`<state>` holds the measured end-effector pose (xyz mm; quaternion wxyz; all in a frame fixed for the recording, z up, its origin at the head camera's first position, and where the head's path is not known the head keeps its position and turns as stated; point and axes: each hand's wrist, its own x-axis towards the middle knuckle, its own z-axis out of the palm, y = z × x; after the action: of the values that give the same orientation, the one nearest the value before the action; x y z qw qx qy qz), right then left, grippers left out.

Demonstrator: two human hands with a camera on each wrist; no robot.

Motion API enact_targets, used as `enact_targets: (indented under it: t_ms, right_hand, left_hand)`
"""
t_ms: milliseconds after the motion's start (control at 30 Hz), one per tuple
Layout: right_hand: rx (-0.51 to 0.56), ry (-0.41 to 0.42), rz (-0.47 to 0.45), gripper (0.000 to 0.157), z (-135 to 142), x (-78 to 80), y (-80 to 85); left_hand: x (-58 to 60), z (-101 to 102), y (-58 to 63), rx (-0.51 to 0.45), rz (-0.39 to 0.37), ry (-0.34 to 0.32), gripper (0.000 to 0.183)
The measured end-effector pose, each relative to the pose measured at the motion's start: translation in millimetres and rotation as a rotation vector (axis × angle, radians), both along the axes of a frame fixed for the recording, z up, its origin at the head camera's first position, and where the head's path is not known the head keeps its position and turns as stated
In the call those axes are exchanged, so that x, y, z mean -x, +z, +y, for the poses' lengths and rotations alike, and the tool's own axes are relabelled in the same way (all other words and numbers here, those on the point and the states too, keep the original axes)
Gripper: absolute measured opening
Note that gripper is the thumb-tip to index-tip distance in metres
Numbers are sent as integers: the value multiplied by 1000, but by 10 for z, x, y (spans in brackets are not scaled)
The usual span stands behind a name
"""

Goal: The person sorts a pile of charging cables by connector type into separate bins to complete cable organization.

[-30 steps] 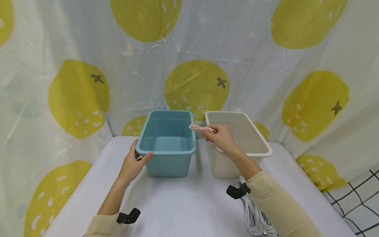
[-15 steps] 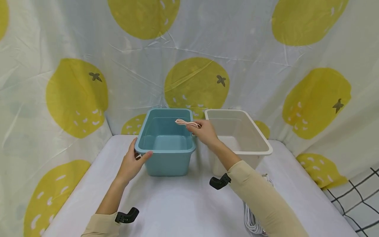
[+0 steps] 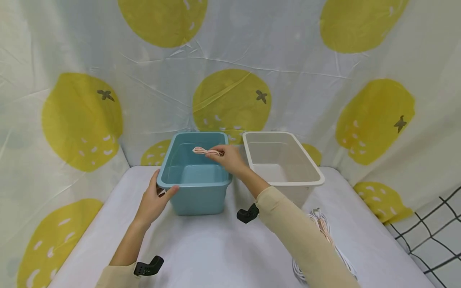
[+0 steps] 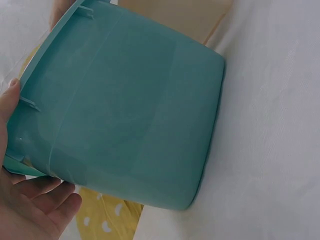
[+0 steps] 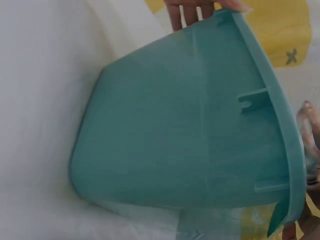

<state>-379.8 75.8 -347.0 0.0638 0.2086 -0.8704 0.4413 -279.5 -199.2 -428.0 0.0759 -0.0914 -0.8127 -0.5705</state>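
Pink cable (image 3: 200, 151) hangs above blue bin (image 3: 201, 201) (sleeve (image 3: 293, 232) partly hides other cables (image 3: 322, 226)).

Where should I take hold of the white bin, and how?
Probably by its right-side rim, coming from the right: the white bin stands upright, its rim flares outward, and the blue bin sits close on its left.

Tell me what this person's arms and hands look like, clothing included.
The left sleeve and right sleeve are plain beige, ending on the forearm. Each has a bent black device near its end. The left hand and right hand are ungloved.
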Motion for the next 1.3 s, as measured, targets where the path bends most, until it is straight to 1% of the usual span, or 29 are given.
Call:
enact_targets:
  t_ms: [67, 133, 267, 433, 567, 667, 833, 933, 1067, 1300]
  right_hand:
    - [-78, -4, 10, 40, 3, 5, -32]
    - [-110, -9, 4, 45, 25, 5, -62]
    - [-53, -22, -44, 47, 71, -36, -42]
    - [-4, -30, -47, 47, 119, -46, -8]
    - [-13, 20, -66, 49, 108, -50, -34]
    - [-8, 51, -81, 49, 104, -70, -27]
    - [28, 55, -66, 47, 161, -124, 28]
    - [42, 62, -63, 46, 240, -157, 53]
    - [52, 50, -56, 44, 359, -193, 82]
    - [44, 46, -38, 48, 540, -298, 176]
  left_hand:
    - [10, 6, -14, -2, -1, -4, 100]
    - [18, 15, -30, -3, -5, -7, 100]
    - [28, 30, -41, -2, -2, -12, 102]
    - [35, 39, -30, -6, 13, -18, 101]
    - [-5, -29, -44, 15, -1, -7, 101]
    - [-12, -80, -43, 31, -2, 9, 101]
    - [-7, -101, -38, 16, 9, 5, 100]
    - [1, -90, -38, 13, 10, 1, 100]
    - [26, -65, -24, 15, 16, 4, 100]
    - [51, -22, -6, 12, 8, 22, 101]
